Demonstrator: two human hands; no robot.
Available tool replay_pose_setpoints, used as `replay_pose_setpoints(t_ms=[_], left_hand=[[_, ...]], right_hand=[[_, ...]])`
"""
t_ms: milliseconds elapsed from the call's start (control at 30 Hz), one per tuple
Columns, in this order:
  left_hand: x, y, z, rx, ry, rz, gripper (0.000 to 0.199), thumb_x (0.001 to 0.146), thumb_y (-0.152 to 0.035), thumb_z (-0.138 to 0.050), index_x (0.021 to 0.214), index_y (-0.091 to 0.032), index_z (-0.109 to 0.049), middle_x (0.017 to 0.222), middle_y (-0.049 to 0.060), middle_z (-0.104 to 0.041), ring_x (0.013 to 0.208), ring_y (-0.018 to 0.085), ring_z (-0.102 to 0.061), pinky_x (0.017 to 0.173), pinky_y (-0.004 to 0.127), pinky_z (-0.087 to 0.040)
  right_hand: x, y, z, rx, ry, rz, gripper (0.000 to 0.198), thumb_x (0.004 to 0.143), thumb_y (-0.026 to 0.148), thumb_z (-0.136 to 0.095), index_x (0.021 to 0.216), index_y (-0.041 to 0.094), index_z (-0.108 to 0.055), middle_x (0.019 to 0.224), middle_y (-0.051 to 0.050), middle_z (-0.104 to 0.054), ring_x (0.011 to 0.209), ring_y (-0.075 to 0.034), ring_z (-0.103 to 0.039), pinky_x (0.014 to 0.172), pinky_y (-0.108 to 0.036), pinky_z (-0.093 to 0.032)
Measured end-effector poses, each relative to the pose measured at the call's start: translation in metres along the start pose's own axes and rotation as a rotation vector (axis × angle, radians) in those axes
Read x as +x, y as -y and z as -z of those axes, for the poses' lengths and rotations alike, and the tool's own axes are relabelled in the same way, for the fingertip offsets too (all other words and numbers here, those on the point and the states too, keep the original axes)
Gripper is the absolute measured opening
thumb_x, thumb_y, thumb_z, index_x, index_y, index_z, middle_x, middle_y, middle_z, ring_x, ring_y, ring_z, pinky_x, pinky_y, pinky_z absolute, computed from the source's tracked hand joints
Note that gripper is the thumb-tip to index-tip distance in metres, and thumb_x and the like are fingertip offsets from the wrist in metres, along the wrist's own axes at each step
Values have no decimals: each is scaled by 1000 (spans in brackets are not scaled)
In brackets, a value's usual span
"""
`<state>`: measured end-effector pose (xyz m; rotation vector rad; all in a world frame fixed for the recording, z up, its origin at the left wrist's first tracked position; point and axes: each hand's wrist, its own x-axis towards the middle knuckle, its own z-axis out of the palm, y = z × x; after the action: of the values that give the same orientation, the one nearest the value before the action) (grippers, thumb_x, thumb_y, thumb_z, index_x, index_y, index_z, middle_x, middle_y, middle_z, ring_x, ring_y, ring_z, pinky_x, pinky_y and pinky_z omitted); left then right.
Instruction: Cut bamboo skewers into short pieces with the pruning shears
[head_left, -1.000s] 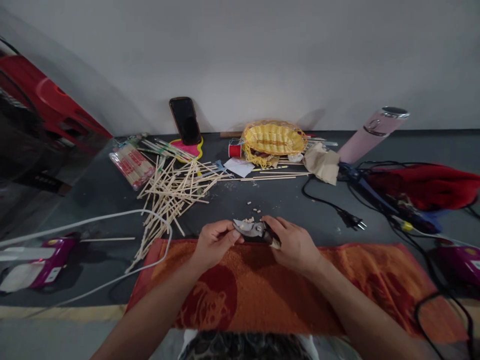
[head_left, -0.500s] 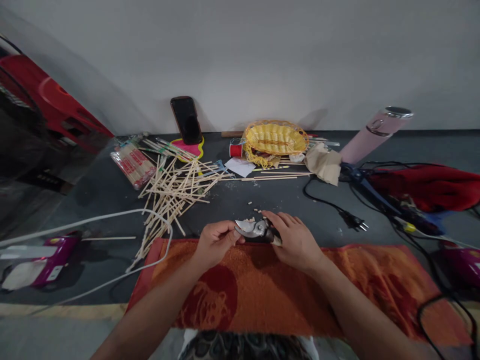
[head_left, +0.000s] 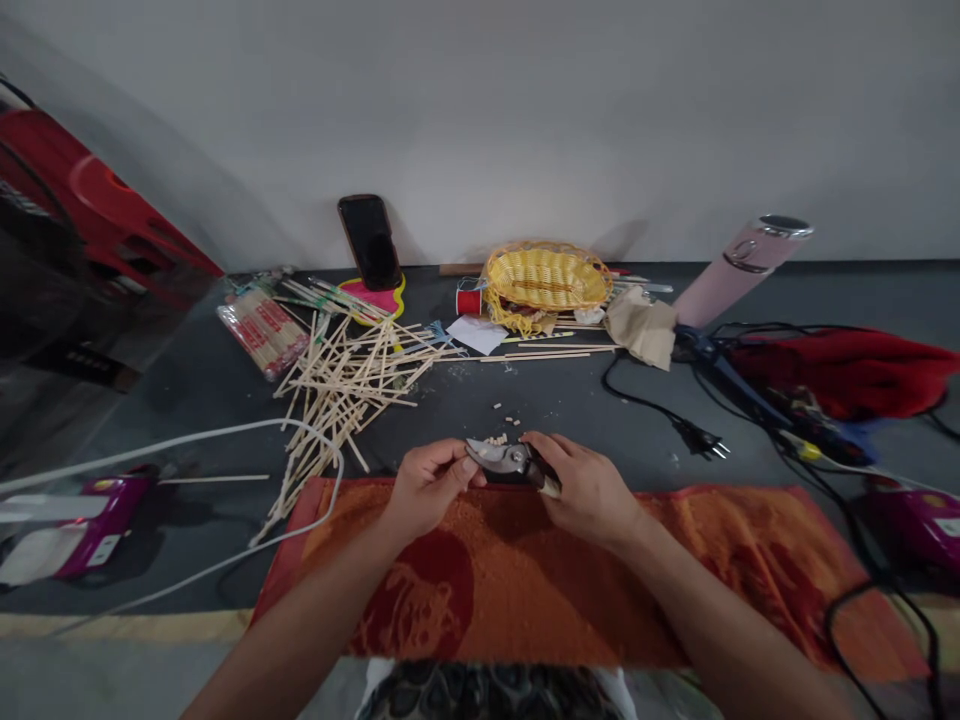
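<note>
Orange towel (head_left: pixel 540 600) lying nearest, under forearms. Right hand (head_left: pixel 589 488) keeping grip wrapped around handles of shears (head_left: pixel 499 457), at towel's far edge. Left hand (head_left: pixel 431 487) bunching fingers at blade tip; cannot tell what grip is pinching. Wood bits (head_left: pixel 512 421) lying just beyond. Since earlier frame, hands staying nearly put.

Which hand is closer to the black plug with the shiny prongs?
Right. The right hand, gripping the shears, is left of the plug; the left hand is farther left, at the shears' other end.
</note>
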<state>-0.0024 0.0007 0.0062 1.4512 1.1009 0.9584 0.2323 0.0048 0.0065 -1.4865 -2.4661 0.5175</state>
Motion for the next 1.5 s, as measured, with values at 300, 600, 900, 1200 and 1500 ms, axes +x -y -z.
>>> replay_pose_setpoints(t_ms=[300,600,900,1200,1500], left_hand=[[4,2,-1,-1,-68,-15,23,84,-35,-63,78,-14,-67,71,5,-70,64,13,-60,61,21,-45],[3,2,-1,66,-7,-4,29,87,-37,-58,76,-13,-70,68,4,-69,59,12,-56,56,21,-41],[3,2,1,14,-70,0,27,86,-36,-60,72,-14,-69,67,3,-68,57,10,-51,54,19,-38],[2,5,0,-22,-92,-1,23,85,-35,-61,79,-14,-69,69,4,-70,60,11,-58,56,19,-42],[3,3,1,-3,-98,-30,22,86,-33,-61,77,-14,-69,69,3,-70,59,10,-57,56,18,-42]], right_hand=[[5,0,-2,-19,-59,-25,50,83,22,-51,131,20,-43,115,-10,-61,99,-24,-58,86,-35,-41],[5,1,5,-148,-37,8,68,78,20,-53,143,20,-33,119,-13,-59,106,-29,-51,86,-40,-36],[5,-7,-9,51,-185,-26,23,80,24,-55,102,18,-51,99,-8,-62,88,-22,-58,77,-33,-46],[6,-16,-9,-37,-268,180,7,85,22,-54,85,19,-60,111,-10,-62,102,-21,-57,92,-36,-45],[5,-2,-5,-179,-162,131,21,80,11,-49,97,16,-60,146,-11,-39,116,-30,-47,93,-47,-41]])
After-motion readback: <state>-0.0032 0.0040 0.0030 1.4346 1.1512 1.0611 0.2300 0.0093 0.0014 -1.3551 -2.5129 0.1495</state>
